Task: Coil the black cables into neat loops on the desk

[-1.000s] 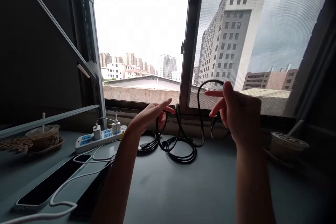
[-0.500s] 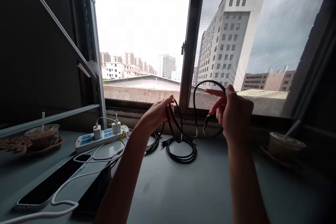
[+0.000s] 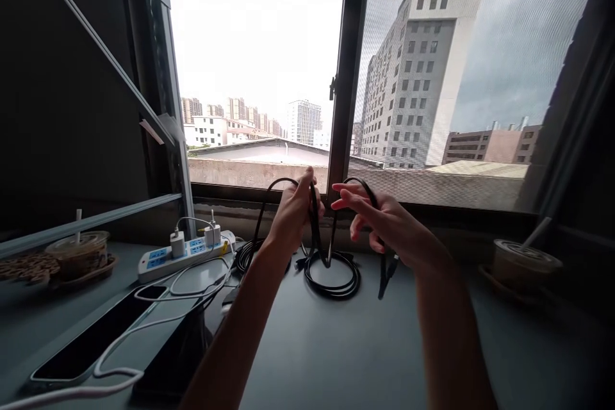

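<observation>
A black cable (image 3: 315, 230) hangs in loops above the table between my two hands. My left hand (image 3: 294, 213) is closed on its gathered strands, thumb pointing up, and one loop arches out to the left. To the right, my right hand (image 3: 387, 221) carries another stretch of the same cable, which bends over its fingers; the fingers are partly stretched out. A connector end (image 3: 387, 274) dangles below the right palm. Beneath the hands, a coiled black cable (image 3: 332, 295) lies on the table, and a second black coil (image 3: 246, 255) is partly hidden by my left forearm.
On the left are a white power strip (image 3: 148, 264) with chargers, a white cable (image 3: 115, 371), a phone (image 3: 96, 333) and a dark flat device (image 3: 170, 359). Drink cups stand at the far left (image 3: 79, 256) and right (image 3: 523, 266). A window frame (image 3: 346, 90) rises behind.
My right hand has moved left and lower, close to my left hand, carrying the cable. The big loop between them has narrowed, and a loop now shows left of my left hand.
</observation>
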The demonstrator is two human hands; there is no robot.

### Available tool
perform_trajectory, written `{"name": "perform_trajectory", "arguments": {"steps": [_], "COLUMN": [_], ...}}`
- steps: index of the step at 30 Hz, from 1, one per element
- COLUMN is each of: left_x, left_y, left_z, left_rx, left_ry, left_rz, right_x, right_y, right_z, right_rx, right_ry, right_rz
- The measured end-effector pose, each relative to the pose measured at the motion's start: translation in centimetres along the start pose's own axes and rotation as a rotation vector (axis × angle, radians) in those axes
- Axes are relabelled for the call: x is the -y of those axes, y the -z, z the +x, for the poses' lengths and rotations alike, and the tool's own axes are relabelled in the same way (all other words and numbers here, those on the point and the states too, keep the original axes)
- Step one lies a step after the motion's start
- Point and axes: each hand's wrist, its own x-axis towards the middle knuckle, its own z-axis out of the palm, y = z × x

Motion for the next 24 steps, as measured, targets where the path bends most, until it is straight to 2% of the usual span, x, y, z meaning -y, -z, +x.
{"name": "perform_trajectory", "arguments": {"steps": [4,7,13,21,24], "left_x": [0.2,0.3,0.6,-0.2,-0.9], "left_y": [-0.4,-0.2,-0.2,0.9,1.6], "left_z": [-0.3,-0.1,0.1,0.4,0.2], "left_rx": [0.023,0.076,0.074,0.11,0.092], "left_ry": [0.035,0.066,0.129,0.084,0.069], "left_rz": [0.109,0.132,0.207,0.419,0.524], "right_x": [-0.2,-0.2,-0.6,-0.6,-0.7], "right_y": [-0.8,-0.8,-0.5,0.1,0.5], "right_z": [0.2,0.2,0.3,0.4,0.5], "right_rx": [0.14,0.155,0.079,0.008,-0.107], "right_ry": [0.037,0.053,0.031,0.158,0.117], "right_rz": [-0.091,-0.12,-0.161,-0.252,-0.271]}}
